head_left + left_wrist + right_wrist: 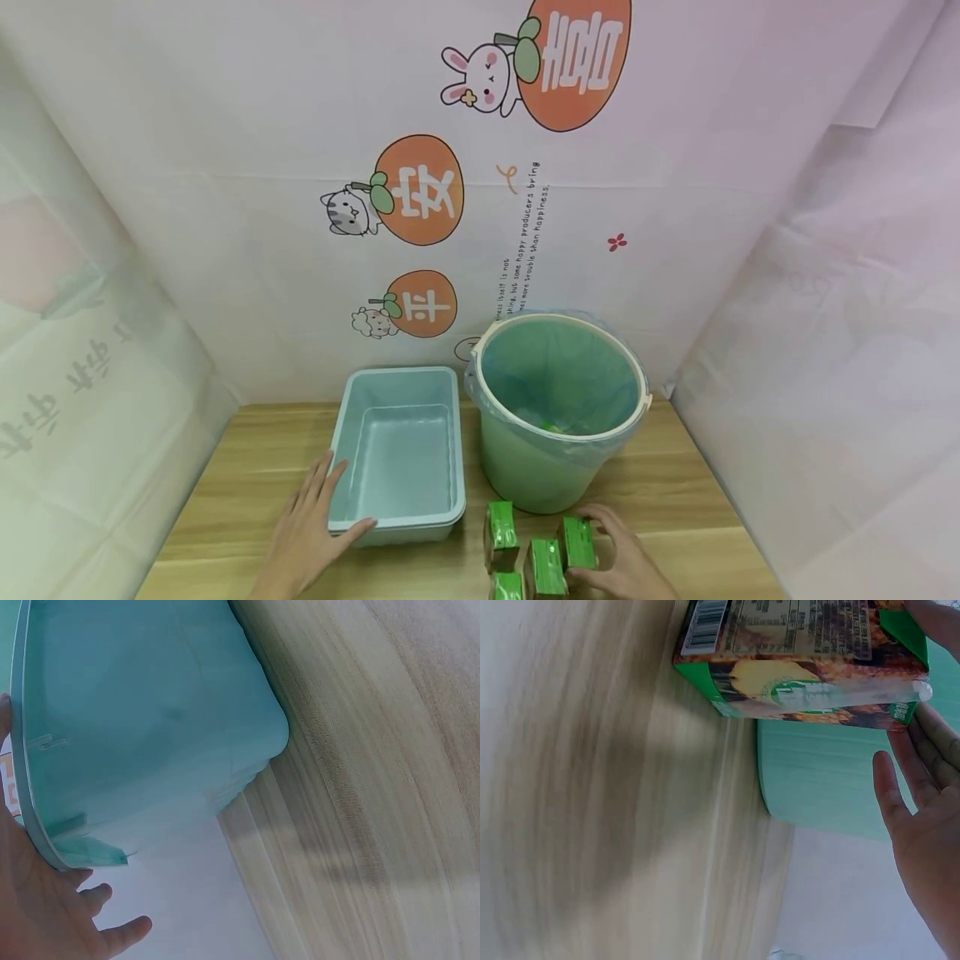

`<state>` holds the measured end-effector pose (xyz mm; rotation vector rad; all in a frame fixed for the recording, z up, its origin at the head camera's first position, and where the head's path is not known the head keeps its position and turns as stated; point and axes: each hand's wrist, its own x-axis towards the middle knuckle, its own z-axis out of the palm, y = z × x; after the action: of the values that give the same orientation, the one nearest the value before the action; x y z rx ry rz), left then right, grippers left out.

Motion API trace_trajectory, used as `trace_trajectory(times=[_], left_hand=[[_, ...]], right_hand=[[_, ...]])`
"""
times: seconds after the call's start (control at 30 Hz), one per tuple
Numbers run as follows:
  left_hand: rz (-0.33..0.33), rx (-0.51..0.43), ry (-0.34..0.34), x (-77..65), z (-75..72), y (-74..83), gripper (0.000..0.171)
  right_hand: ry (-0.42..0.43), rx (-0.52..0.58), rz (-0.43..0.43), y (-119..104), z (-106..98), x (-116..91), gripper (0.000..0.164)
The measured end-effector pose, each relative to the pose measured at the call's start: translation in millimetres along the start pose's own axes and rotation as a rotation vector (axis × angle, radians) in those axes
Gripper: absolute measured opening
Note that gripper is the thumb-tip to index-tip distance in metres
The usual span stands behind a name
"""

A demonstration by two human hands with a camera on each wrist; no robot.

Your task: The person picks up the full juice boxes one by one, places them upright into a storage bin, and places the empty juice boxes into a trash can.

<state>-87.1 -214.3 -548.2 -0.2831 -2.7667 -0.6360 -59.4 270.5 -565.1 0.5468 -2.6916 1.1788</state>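
Observation:
My left hand rests at the near left corner of a light blue plastic tub, fingers spread along its left rim and thumb over the front rim. In the left wrist view the tub's side wall fills much of the frame. My right hand has its thumb and fingers on opposite sides of the top of a small printed carton with a green end. The right wrist view shows this carton's barcode and brown food pictures. Beside it stand similar cartons, including one nearer the tub.
A pale green bucket lined with a clear bag stands behind the cartons, something small and green at its bottom. Printed white sheets enclose the wooden table at the back and both sides.

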Motion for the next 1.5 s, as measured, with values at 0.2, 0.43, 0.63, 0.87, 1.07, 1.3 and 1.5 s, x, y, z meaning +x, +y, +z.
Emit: trace_trajectory(times=[0.2, 0.43, 0.63, 0.87, 1.07, 1.3, 1.5], left_hand=[[-0.017, -0.007, -0.015, 0.2, -0.2, -0.3, 0.098], [-0.016, -0.009, -0.01, -0.4, -0.8, 0.4, 0.098], [-0.015, -0.012, -0.008, -0.6, -2.3, 1.0, 0.099], [-0.013, -0.011, -0.01, -0.4, -2.3, 0.9, 0.098], [-0.003, -0.007, 0.004, -0.2, -0.7, 0.7, 0.098], [-0.008, -0.014, 0.002, -0.8, -1.1, 1.4, 0.098], [-0.014, -0.018, -0.009, 0.0, -1.6, 2.1, 0.098]], right_hand=[[-0.013, -0.1, -0.138, 1.8, -6.6, 5.0, 0.073], [-0.064, -0.168, -0.199, 3.0, -10.2, 8.5, 0.076], [-0.06, -0.217, -0.193, 1.2, -10.5, 12.8, 0.074], [-0.061, -0.178, -0.202, 3.7, -9.7, 14.3, 0.072], [-0.044, -0.182, -0.197, 7.7, -10.5, 13.3, 0.071], [-0.054, -0.143, -0.161, 6.7, -21.3, 9.0, 0.069], [-0.043, -0.057, -0.105, -4.3, -38.0, 5.6, 0.067]])
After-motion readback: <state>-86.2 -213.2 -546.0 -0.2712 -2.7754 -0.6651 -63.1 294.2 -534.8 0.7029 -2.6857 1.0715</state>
